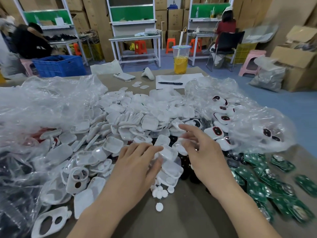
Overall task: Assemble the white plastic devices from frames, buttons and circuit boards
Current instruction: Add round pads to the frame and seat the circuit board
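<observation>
No writing here can be read. Far behind the drink cup (181,60), the stacked cardboard boxes (175,18) carry dark print, too blurred to make out. Nearer than the cup and to its right, the green circuit boards (257,183) show only white specks.

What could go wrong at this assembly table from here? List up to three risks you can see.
The loose round buttons near the left hand could be swept off by a forearm. The green circuit boards are heaped toward the right edge of the table and might slide off. The yellow drink cup could spill over parts.
</observation>
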Demonstrator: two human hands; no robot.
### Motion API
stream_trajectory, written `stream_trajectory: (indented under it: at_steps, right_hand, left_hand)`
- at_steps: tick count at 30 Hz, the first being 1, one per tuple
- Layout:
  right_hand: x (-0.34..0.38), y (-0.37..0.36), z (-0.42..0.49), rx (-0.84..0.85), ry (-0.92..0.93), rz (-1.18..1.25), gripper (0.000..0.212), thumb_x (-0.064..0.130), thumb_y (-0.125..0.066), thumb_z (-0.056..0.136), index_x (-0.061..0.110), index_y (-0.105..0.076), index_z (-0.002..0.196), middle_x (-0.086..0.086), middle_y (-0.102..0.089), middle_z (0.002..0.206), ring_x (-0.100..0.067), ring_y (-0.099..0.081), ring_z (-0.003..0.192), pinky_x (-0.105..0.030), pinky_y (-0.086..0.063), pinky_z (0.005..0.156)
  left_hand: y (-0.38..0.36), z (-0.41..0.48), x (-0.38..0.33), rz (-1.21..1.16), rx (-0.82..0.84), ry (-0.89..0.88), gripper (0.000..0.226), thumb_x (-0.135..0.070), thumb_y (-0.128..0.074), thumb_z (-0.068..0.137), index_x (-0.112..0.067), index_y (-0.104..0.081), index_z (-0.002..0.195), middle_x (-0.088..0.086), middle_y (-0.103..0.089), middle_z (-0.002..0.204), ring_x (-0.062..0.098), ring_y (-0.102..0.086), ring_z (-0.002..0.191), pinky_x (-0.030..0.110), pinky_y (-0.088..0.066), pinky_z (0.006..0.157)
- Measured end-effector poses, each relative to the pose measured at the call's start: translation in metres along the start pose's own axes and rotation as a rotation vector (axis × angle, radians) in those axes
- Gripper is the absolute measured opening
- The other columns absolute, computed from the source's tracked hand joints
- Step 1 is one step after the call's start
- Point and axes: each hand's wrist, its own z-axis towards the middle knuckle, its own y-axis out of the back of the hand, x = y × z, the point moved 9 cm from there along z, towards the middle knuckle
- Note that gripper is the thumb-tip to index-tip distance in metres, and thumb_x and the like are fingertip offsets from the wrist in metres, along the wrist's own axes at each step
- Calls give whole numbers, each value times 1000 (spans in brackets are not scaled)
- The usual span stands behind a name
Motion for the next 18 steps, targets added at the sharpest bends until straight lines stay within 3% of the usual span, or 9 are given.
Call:
stream_trajectory:
  at_steps: [3,7,11,14,18]
  right_hand:
    - [-2,12,2,-93,-26,164,38,15,-60,100,49,-62,117,24,-64,98,15,-58,97,3,-38,75]
    - [1,13,1,-119,-3,170,43,15,-60,99,57,-60,109,20,-61,101,12,-56,100,1,-39,75]
    - [7,9,1,-109,70,35,37,19,-60,100,53,-60,114,26,-55,102,5,-57,102,-4,-42,79]
    - [10,6,0,-105,128,-100,33,17,-58,100,45,-62,118,24,-52,103,4,-57,99,-1,-39,79]
    - [2,-5,1,-28,137,-280,29,16,-59,99,37,-65,119,20,-49,104,-3,-55,96,-2,-35,82]
  left_hand:
    - [9,2,6,68,-76,53,40,-38,-38,98,-22,-70,118,-9,-68,105,20,-62,101,36,-44,91]
    - [15,3,27,193,-126,136,31,-24,-53,96,-16,-70,121,3,-68,114,30,-62,104,45,-46,92]
    - [10,5,37,239,-135,166,27,-17,-68,93,-17,-72,120,8,-67,117,36,-62,105,51,-46,92]
    - [7,9,38,232,-120,176,25,-16,-79,84,-20,-75,108,8,-68,113,38,-63,103,53,-45,91]
    - [12,8,36,200,-181,143,10,-17,-73,91,-16,-73,101,4,-69,109,36,-63,101,51,-44,92]
